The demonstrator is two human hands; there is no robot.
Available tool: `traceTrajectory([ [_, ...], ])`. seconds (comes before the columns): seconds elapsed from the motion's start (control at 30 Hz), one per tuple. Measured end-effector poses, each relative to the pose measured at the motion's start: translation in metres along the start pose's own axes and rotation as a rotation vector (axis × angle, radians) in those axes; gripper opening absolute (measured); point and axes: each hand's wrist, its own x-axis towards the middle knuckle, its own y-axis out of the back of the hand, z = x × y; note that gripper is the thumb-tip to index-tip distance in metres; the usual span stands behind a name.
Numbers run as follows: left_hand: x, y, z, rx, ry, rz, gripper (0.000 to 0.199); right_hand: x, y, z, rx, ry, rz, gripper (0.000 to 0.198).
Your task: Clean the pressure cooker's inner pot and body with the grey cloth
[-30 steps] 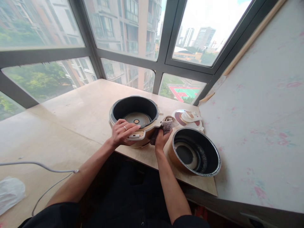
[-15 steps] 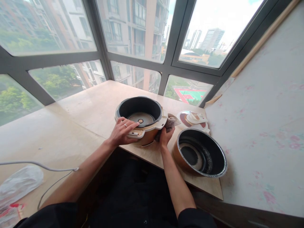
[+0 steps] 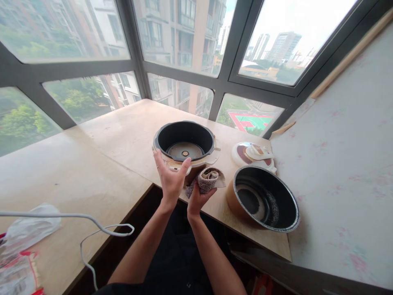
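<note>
An electric pressure cooker body (image 3: pixel 156 143) with a pale rim and dark inside stands at the middle of the wooden counter, a small round heating sensor showing on its floor. My left hand (image 3: pixel 172 178) is at its front left, fingers stretched up and thumb apart, near the front handle; whether it touches the cooker is hard to tell. A bunched brownish cloth (image 3: pixel 208 180) rests in my right hand (image 3: pixel 198 200), against or just before the cooker's front wall. To the right sits the inner pot (image 3: pixel 231 196), dark inside, with the white and brown lid (image 3: pixel 258 153) behind it.
The counter (image 3: pixel 101 164) runs along the windows, its front edge close to my body. A white cable (image 3: pixel 104 227) loops at the lower left, by a clear plastic bag (image 3: pixel 33 229). A flower-patterned wall (image 3: pixel 344 164) bounds the right side.
My right hand has brought the cloth from the cooker's right side round to its front. My left hand has come off the rim's inner edge, its fingers spreading. The view has shifted slightly.
</note>
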Motion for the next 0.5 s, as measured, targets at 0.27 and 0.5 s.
traceTrajectory([
  [0.27, -0.010, -0.017, 0.007, -0.145, 0.050, 0.168, 0.088, 0.059, -0.003, -0.017, -0.015, 0.010, 0.049, 0.060],
  [0.5, -0.013, -0.014, 0.000, -0.120, 0.065, 0.119, 0.089, 0.113, -0.021, -0.031, 0.004, 0.057, 0.029, 0.048],
])
